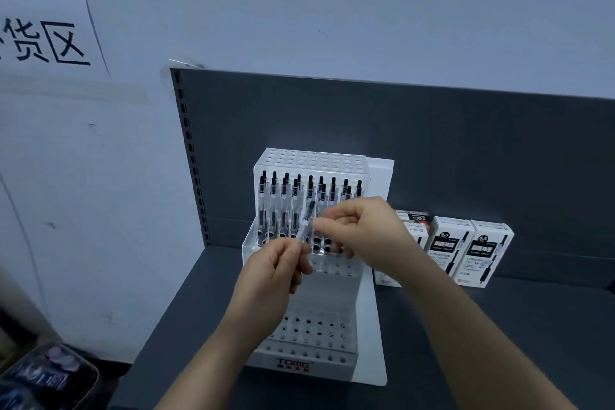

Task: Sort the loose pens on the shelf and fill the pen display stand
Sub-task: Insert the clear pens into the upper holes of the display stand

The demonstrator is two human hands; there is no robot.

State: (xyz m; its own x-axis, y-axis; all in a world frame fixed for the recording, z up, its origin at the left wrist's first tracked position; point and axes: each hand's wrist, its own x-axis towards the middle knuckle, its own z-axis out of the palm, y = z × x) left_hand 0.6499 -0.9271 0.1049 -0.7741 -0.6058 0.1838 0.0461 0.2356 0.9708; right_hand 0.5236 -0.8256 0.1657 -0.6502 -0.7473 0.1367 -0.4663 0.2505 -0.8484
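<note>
A white tiered pen display stand (339, 366) sits on the dark grey shelf (482, 343). Several clear pens with black tops (283, 196) stand in its middle tier; the top and front tiers show bare holes. My left hand (276, 268) grips the lower end of a clear pen (307, 223), tilted up and to the right above the stand. My right hand (362, 226) pinches the same pen near its middle from the right.
Several white pen boxes (449, 248) with black labels stand on the shelf to the right of the stand. A grey back panel (432, 150) rises behind. A wall with a paper sign (43, 40) is at left, a dark bag (46, 376) at bottom left.
</note>
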